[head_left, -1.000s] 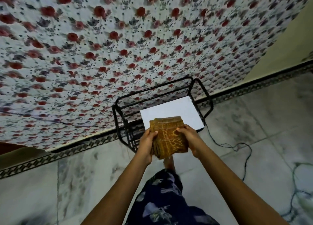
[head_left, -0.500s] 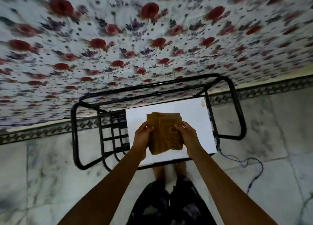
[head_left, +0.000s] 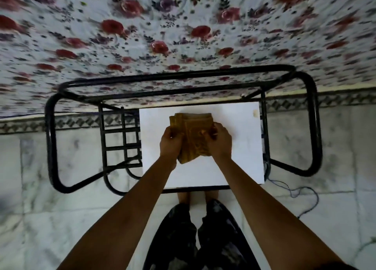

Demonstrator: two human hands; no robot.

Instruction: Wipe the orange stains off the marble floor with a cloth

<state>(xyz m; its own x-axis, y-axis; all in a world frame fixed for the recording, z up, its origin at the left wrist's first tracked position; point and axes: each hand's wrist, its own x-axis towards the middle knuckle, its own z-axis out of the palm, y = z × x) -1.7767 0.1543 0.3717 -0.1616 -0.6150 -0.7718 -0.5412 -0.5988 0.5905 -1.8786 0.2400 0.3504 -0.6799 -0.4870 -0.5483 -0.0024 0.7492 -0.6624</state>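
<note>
Both hands hold the cloth [head_left: 192, 135], a folded orange-brown wad, above the white top [head_left: 240, 147] of a black metal stand [head_left: 314, 127]. The left hand [head_left: 172, 143] grips its left edge with fingers curled over the fabric, and the right hand [head_left: 220, 142] grips the right edge the same way; the wad sits between them, bunched and several layers thick. Whether the cloth touches the white top or hangs just over it cannot be told. The step in hand looks like readying the cloth, folding or gathering it into a pad, since no wiping is under way and the marble floor [head_left: 61, 219] lies well below the hands. No orange stain shows plainly on the marble here: the tiles are pale with grey veining, and blur softens the lower left corner, so a faint mark could be missed. A small yellowish spot [head_left: 254, 113] sits near the far right corner of the white top, but that is not the floor. The next move, as I judge it, calls for finding the stains, bending or crouching down, and pressing the pad flat to the tile with one hand, so the grip should shift from a two-handed hold to a single firm one. There is no bucket, basin or other container in view, and the stand's grid shelf [head_left: 122, 137] to the left holds nothing that can be made out. A thin dark cord [head_left: 295, 192] trails over the floor to the right of the stand, near where the person's feet [head_left: 183, 196] stand, and it could snag while kneeling.
</note>
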